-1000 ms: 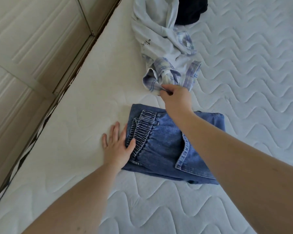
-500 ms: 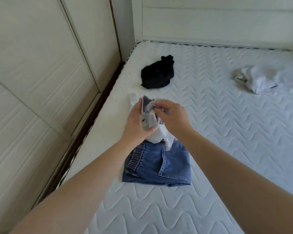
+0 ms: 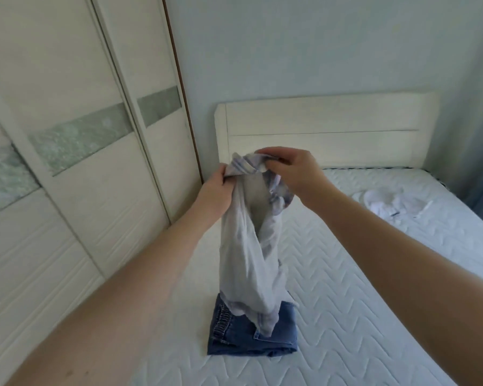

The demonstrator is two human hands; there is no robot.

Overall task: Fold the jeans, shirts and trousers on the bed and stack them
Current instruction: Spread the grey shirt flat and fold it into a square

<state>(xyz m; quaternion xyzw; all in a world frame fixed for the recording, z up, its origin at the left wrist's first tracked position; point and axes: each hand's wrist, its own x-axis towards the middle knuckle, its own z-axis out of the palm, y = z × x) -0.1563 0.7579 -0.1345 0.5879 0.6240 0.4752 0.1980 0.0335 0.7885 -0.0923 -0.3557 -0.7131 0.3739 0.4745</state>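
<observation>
A pale shirt with blue plaid trim [image 3: 246,260] hangs in the air above the bed, its lower end draping onto the folded blue jeans [image 3: 251,334] on the mattress. My left hand [image 3: 215,190] grips the shirt's top edge on the left. My right hand [image 3: 293,171] pinches the plaid collar part on the right. A crumpled white garment [image 3: 396,204] lies on the mattress at the far right. The black garment seen earlier is hidden behind the hanging shirt and my hands.
The quilted white mattress [image 3: 360,302] stretches to the right and front. A white headboard [image 3: 326,129] stands at the back against a blue wall. Sliding wardrobe doors [image 3: 76,162] run close along the bed's left side.
Both hands have lifted the shirt from the mattress up to chest height, so it now hangs full length over the jeans. My left hand left the jeans and took hold of the shirt.
</observation>
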